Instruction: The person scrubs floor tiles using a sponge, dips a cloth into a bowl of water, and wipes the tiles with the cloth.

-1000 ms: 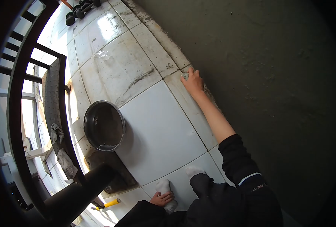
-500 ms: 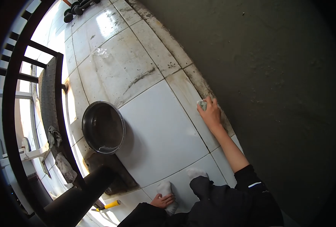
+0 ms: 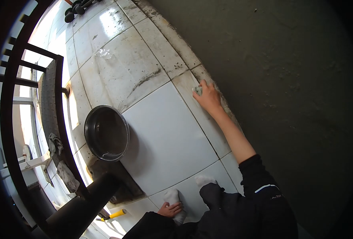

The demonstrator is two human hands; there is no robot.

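Observation:
My right hand is pressed down on the narrow edge tiles, its fingers wrapped round a pale greenish cloth or pad. Stains darken the tiles beyond the large clean white tile. My left hand rests on my white-socked foot, fingers bent over it; I see nothing else in that hand. A round dark basin with liquid in it stands at the left side of the clean tile.
A black metal frame with a textured step rises at the left, with grey rags on it. A yellow-handled tool lies below. Dumbbells sit at the far end. Dark ground borders the tiles on the right.
My right hand slid with the cloth toward me along the edge tiles, then back away again partway. My left hand stays on the foot. The view has shifted slightly.

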